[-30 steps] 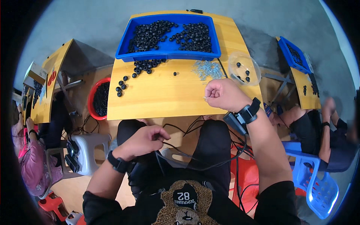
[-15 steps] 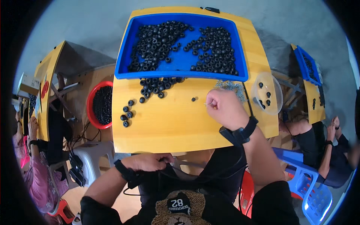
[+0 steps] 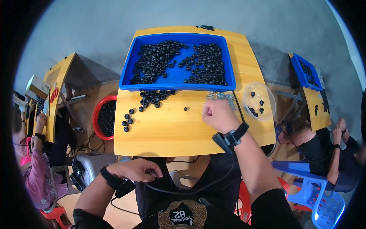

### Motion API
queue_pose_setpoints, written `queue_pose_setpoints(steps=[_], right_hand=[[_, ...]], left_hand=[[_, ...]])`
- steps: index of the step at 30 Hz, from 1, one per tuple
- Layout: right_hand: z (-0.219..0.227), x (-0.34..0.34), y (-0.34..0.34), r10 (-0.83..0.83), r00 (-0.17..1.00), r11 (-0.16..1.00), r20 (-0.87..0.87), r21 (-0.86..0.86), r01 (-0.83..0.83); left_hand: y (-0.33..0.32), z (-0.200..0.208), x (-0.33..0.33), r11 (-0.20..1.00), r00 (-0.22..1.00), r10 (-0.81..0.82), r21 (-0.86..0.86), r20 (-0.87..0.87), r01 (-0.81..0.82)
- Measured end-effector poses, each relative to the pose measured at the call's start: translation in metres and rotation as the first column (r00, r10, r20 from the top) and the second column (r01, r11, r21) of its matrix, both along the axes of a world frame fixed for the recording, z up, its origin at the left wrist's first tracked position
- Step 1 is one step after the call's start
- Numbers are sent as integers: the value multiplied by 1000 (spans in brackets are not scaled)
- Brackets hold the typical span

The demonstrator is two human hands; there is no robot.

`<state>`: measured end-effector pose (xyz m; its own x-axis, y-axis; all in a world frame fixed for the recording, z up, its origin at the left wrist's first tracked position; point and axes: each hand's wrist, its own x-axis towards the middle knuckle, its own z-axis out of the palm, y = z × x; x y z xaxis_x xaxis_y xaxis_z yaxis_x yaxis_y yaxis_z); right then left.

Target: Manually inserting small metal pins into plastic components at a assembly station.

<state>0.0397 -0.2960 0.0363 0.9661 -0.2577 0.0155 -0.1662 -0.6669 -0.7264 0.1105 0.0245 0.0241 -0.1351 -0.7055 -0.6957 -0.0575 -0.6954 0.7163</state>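
Observation:
My right hand is closed in a pinch over the right half of the yellow table. A thin, light-coloured metal piece pokes out slightly at its fingertips; its exact kind is too small to tell. Just beyond the knuckles lies a heap of small silvery metal parts, partly hidden by the hand. To the left of the hand, one small black piece lies alone on the wood. My left hand hovers off the table's front edge, above my lap, its fingers loosely bent and apart with nothing visible in them.
A blue tray of black hollow beads spans the table's far side, more beads spilling before it. At right, a clear round tub holds several black pieces. A red basin stands left. People work at both side tables; cables cross my lap.
The view has shifted, so the table sits lower. My left hand has moved left and its fingers have loosened. My right hand keeps its pinch near the silvery heap.

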Motion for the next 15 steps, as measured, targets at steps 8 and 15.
queue_pose_setpoints(steps=[8, 15], right_hand=[[-14, -14, 5, -85, 995, 968, -57, -242, 69], [-8, -7, -9, -33, 997, 967, -66, -256, 15]], left_hand=[[-37, -27, -42, 989, 959, -114, -61, 261, 134], [-57, -39, -69, 926, 886, 233, -370, 400, -76]])
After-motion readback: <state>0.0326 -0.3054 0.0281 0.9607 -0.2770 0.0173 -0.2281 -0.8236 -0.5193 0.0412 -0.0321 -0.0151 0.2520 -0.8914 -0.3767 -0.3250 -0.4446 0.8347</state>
